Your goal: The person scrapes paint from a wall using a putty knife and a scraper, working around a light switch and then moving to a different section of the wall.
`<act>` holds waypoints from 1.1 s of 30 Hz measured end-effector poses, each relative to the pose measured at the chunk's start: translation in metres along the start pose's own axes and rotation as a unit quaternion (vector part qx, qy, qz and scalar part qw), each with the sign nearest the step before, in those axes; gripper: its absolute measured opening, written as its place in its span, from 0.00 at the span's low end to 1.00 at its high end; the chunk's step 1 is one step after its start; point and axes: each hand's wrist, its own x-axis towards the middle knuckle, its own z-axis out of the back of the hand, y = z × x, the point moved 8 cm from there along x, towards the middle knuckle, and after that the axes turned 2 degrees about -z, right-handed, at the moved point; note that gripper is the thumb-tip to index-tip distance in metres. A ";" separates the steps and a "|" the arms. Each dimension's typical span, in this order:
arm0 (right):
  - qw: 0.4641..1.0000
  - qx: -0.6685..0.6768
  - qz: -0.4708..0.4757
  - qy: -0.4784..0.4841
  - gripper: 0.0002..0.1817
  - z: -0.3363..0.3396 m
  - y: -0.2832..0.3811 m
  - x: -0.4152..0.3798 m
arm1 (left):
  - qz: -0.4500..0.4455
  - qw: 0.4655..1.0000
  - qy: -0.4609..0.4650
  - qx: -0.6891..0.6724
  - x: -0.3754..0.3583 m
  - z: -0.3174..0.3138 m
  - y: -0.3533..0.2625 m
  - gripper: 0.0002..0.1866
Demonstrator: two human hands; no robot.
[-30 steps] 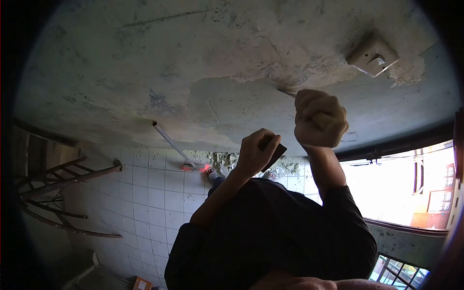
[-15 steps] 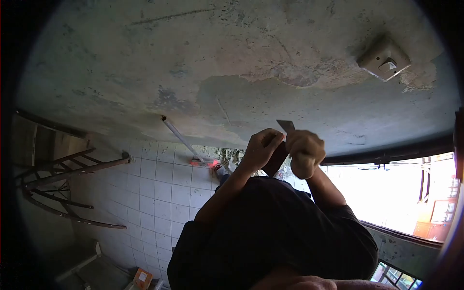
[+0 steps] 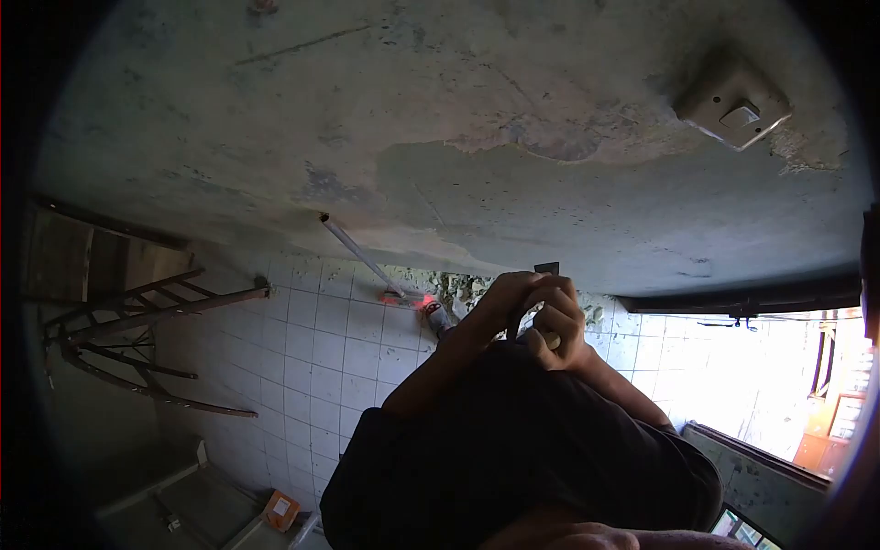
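Observation:
My right hand (image 3: 559, 325) is closed around a scraper; its dark flat blade (image 3: 547, 269) sticks out above the fingers, towards the wall. A pale round bit, perhaps the handle end, shows under the fingers. Touching it from the left is my left hand (image 3: 509, 298), closed with fingers bent in front of my chest. A dark reddish-brown flat piece, clear in the left hand earlier, is now mostly hidden between the hands. Beyond them stands the grey-green wall (image 3: 513, 211), with peeled and patchy paint.
A light switch (image 3: 741, 115) sits on the wall at upper right. A broom (image 3: 362, 257) with a pinkish-red head leans on the wall. Flaked debris (image 3: 463, 291) lies along the wall's foot on white tiles (image 3: 302, 367). Brown ladder (image 3: 165, 307) at left, orange box (image 3: 280, 511) lower left.
My hands have come together and sunk nearer my chest. The scraper blade has dropped lower, and the reddish-brown piece has become mostly covered. The view has shifted slightly.

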 end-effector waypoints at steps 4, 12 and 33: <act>0.986 -0.119 -0.108 -0.035 0.10 0.015 -0.012 -0.015 | 0.011 0.991 -0.100 -0.085 -0.001 -0.004 -0.019 0.14; 0.867 0.096 -0.486 0.046 0.11 -0.025 -0.101 -0.090 | 0.089 0.940 -0.324 -0.065 -0.032 0.062 0.027 0.16; 0.802 0.178 -0.569 0.033 0.16 -0.226 -0.021 -0.062 | 0.192 0.973 -0.126 -0.019 -0.128 0.184 -0.010 0.27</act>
